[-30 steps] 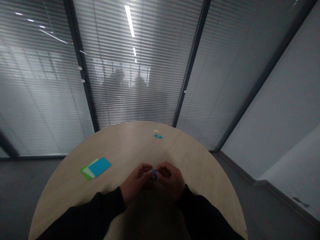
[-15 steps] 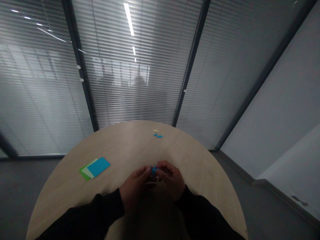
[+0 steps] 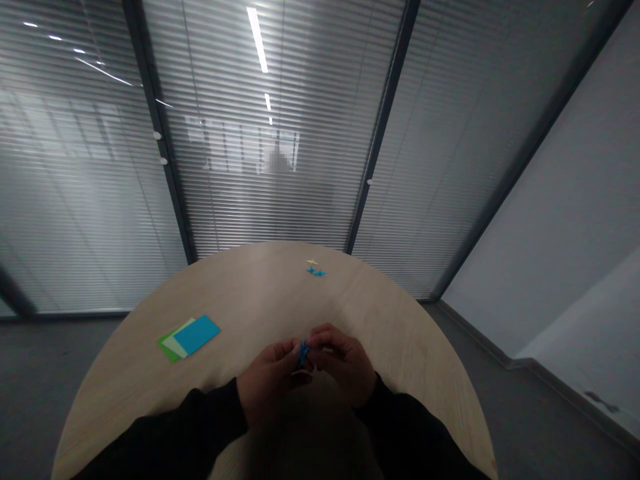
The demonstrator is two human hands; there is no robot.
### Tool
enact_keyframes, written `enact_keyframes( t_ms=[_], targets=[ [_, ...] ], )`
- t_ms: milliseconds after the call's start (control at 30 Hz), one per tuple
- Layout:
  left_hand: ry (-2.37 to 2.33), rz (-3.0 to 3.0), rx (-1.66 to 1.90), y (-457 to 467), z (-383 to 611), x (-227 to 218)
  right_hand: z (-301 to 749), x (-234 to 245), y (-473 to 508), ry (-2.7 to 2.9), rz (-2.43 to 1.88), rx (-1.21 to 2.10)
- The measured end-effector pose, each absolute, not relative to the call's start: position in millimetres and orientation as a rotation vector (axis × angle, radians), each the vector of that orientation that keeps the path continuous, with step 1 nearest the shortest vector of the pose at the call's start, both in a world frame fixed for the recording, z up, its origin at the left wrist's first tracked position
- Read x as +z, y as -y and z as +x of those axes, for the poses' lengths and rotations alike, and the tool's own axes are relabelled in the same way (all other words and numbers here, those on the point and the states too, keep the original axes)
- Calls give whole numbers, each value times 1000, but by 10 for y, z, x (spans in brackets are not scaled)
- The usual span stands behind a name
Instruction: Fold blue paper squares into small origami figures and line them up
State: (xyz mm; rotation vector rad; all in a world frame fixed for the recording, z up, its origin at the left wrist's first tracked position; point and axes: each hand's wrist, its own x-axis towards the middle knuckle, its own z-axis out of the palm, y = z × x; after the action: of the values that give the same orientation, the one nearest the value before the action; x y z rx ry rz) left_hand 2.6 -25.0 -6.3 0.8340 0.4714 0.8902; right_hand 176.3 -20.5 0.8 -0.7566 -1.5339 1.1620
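My left hand (image 3: 267, 381) and my right hand (image 3: 343, 363) meet over the near middle of a round light-wood table (image 3: 250, 293). Between their fingertips they pinch a small folded piece of blue paper (image 3: 303, 353). Both hands have curled fingers, and dark sleeves cover both arms. Most of the blue paper is hidden by the fingers.
A stack of paper sheets (image 3: 190, 335), blue on top over pale and green ones, lies at the table's left. Small folded paper shapes, two blue (image 3: 316, 272) and one yellow (image 3: 313, 261), sit near the far edge. Glass walls with blinds (image 3: 280, 133) stand beyond.
The hands have shifted slightly toward me and the fingers have reworked their pinch on the blue paper; the paper now stands more upright between them.
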Motion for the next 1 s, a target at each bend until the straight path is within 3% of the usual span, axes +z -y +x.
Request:
enact_keyframes(
  t_ms=[233,667,1000],
  targets=[
    [-508,830,880,248,34,-96,1767,59,247,1636,-776,1002],
    [-502,868,881,232,20,-117,1811,51,201,1633,-706,1147],
    [-734,1325,949,146,-27,-80,1800,86,223,1774,-869,645]
  ],
)
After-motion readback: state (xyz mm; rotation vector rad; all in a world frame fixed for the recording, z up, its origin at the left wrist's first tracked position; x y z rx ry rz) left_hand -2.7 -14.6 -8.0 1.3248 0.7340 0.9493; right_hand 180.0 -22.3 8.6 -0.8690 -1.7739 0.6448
